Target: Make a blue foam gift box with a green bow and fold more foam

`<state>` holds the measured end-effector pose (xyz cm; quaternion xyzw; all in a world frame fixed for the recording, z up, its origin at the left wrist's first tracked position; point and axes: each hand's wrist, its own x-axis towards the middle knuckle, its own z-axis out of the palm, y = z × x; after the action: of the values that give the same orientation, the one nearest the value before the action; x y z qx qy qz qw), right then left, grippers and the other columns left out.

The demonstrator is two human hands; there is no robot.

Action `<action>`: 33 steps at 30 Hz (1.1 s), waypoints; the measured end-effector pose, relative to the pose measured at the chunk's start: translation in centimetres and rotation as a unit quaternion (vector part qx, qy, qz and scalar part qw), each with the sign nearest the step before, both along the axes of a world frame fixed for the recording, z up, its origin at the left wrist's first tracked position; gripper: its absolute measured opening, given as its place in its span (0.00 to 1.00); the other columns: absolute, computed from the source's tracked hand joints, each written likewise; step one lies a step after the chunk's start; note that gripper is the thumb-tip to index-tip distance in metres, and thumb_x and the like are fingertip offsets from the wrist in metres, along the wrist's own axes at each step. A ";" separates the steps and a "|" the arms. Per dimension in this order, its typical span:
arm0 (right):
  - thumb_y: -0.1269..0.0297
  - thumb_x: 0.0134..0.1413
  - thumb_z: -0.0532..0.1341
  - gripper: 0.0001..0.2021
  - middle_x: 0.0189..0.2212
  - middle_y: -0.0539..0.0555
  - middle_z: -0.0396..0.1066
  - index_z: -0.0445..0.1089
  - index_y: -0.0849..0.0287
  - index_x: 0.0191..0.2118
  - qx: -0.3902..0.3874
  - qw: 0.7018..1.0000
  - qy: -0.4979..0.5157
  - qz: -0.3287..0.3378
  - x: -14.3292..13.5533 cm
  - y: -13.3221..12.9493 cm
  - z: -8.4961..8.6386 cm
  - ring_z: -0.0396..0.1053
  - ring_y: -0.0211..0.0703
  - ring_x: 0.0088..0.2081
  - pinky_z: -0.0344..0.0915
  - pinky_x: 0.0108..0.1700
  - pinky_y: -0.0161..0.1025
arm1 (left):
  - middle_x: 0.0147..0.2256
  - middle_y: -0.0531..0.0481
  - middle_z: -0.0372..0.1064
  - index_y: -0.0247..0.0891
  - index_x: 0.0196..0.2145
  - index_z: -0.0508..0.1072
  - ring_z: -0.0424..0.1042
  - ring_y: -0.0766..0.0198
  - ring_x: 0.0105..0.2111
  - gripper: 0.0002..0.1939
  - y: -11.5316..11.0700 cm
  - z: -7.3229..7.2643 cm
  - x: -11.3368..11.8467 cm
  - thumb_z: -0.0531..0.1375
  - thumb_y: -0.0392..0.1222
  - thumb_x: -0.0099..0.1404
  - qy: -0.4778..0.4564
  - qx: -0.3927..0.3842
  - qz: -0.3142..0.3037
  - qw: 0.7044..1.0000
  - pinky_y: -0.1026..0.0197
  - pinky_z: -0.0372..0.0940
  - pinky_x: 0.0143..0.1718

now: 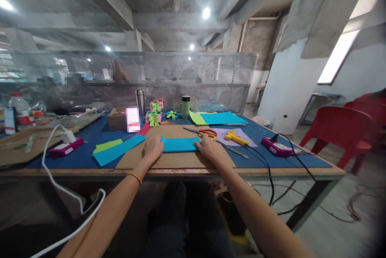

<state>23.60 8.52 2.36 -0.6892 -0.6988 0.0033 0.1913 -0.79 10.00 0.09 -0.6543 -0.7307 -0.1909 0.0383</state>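
A bright blue craft sheet [180, 144], apparently folded into a wide strip, lies across a brown cardboard mat [135, 157]. My left hand [153, 148] is closed on its left end, with the fingers curled. At its right end, my right hand [209, 148] is closed too, the thumb resting on the sheet's edge. Whether the material is paper, felt or foam, I cannot tell. Scissors [207, 133] with red and yellow handles lie just beyond my right hand. Near that hand is a metal craft knife or similar flat tool [235, 151].
A yellow glue gun [236, 138] with a black cord rests on a lilac sheet [251, 139]. Purple power strips [276, 146] sit on both sides. Blue and green strips [117, 151] lie left. Behind are coloured sheets [223, 118], a green bottle [185, 108], pink-green crafts [153, 119] and a cardboard box [117, 119].
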 end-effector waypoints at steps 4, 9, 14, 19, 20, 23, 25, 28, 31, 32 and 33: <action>0.55 0.63 0.56 0.18 0.45 0.68 0.75 0.62 0.62 0.51 -0.003 1.000 -0.022 -0.015 0.0 0.1 -0.3 0.74 0.58 0.49 0.63 0.43 0.41 | 0.43 0.35 0.77 0.37 0.44 0.75 0.75 0.46 0.47 0.15 0.1 0.2 0.0 0.50 0.41 0.68 0.006 -0.007 -0.010 1.000 0.54 0.64 0.44; 0.55 0.61 0.58 0.19 0.44 0.67 0.76 0.62 0.63 0.51 0.007 1.000 -0.027 -0.010 0.2 0.7 -0.7 0.74 0.58 0.49 0.64 0.42 0.40 | 0.43 0.35 0.77 0.37 0.44 0.74 0.75 0.46 0.47 0.15 0.4 0.1 0.0 0.49 0.41 0.69 0.005 0.000 -0.004 1.000 0.53 0.64 0.45; 0.54 0.60 0.58 0.20 0.44 0.67 0.76 0.63 0.63 0.51 0.010 1.000 -0.027 -0.007 0.3 1.1 -0.9 0.74 0.59 0.48 0.64 0.41 0.41 | 0.44 0.36 0.77 0.39 0.45 0.73 0.75 0.47 0.47 0.15 0.4 0.2 0.1 0.49 0.41 0.70 0.008 -0.003 0.002 1.000 0.54 0.64 0.44; 0.54 0.60 0.58 0.19 0.44 0.66 0.77 0.64 0.62 0.51 0.004 1.000 -0.024 -0.008 0.3 1.1 -0.8 0.75 0.58 0.47 0.64 0.41 0.41 | 0.44 0.36 0.77 0.38 0.46 0.73 0.75 0.47 0.47 0.16 0.6 0.0 0.2 0.49 0.41 0.69 0.011 -0.008 0.002 1.000 0.53 0.64 0.44; 0.54 0.60 0.58 0.19 0.44 0.66 0.76 0.65 0.62 0.51 0.001 1.000 -0.023 -0.006 0.3 1.1 -0.7 0.75 0.58 0.47 0.64 0.41 0.41 | 0.44 0.35 0.77 0.38 0.47 0.73 0.75 0.47 0.47 0.16 0.7 -0.1 0.2 0.49 0.41 0.69 0.012 -0.009 0.003 1.000 0.53 0.65 0.45; 0.53 0.61 0.58 0.19 0.45 0.66 0.76 0.65 0.62 0.51 -0.003 1.000 -0.031 0.002 0.4 1.2 -0.6 0.75 0.57 0.47 0.64 0.42 0.41 | 0.48 0.32 0.74 0.34 0.49 0.72 0.73 0.45 0.50 0.18 1.2 -0.3 0.3 0.51 0.44 0.69 0.014 -0.011 0.017 1.000 0.53 0.65 0.47; 0.53 0.61 0.57 0.19 0.45 0.66 0.76 0.66 0.62 0.51 -0.008 0.999 -0.047 0.014 0.6 1.4 -0.7 0.75 0.57 0.46 0.65 0.43 0.41 | 0.53 0.27 0.70 0.30 0.52 0.72 0.71 0.43 0.53 0.22 1.7 -0.3 0.2 0.53 0.47 0.68 0.017 -0.016 0.025 0.999 0.52 0.64 0.50; 0.52 0.62 0.57 0.21 0.47 0.66 0.75 0.66 0.63 0.53 -0.024 0.996 -0.078 0.044 1.1 2.1 -0.5 0.74 0.56 0.47 0.65 0.45 0.42 | 0.58 0.24 0.65 0.28 0.52 0.74 0.67 0.41 0.57 0.23 2.5 0.0 -0.3 0.55 0.48 0.67 0.021 -0.038 -0.001 0.999 0.50 0.63 0.53; 0.54 0.60 0.59 0.25 0.52 0.69 0.71 0.65 0.64 0.58 -0.025 0.991 -0.100 0.082 1.2 3.3 0.3 0.72 0.58 0.50 0.65 0.47 0.45 | 0.53 0.27 0.71 0.29 0.43 0.79 0.65 0.43 0.59 0.17 3.6 0.7 -1.2 0.60 0.44 0.63 0.025 -0.050 -0.061 0.997 0.52 0.61 0.56; 0.56 0.59 0.61 0.26 0.55 0.69 0.69 0.64 0.63 0.60 -0.025 0.989 -0.106 0.100 1.1 3.8 0.7 0.71 0.59 0.52 0.65 0.49 0.45 | 0.49 0.29 0.74 0.30 0.40 0.80 0.66 0.43 0.58 0.14 4.0 1.0 -1.6 0.62 0.42 0.60 0.024 -0.050 -0.080 0.995 0.53 0.61 0.56; 0.58 0.56 0.63 0.27 0.58 0.68 0.67 0.65 0.62 0.60 -0.030 0.986 -0.112 0.124 0.9 4.3 1.2 0.69 0.59 0.55 0.64 0.51 0.45 | 0.45 0.30 0.76 0.30 0.36 0.80 0.69 0.43 0.55 0.12 4.4 1.3 -1.9 0.64 0.41 0.57 0.019 -0.050 -0.098 0.994 0.53 0.62 0.54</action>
<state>24.49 12.84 3.53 -0.5987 -0.7954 -0.0293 0.0894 -2.69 14.41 1.39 -0.7275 -0.6707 -0.1445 0.0003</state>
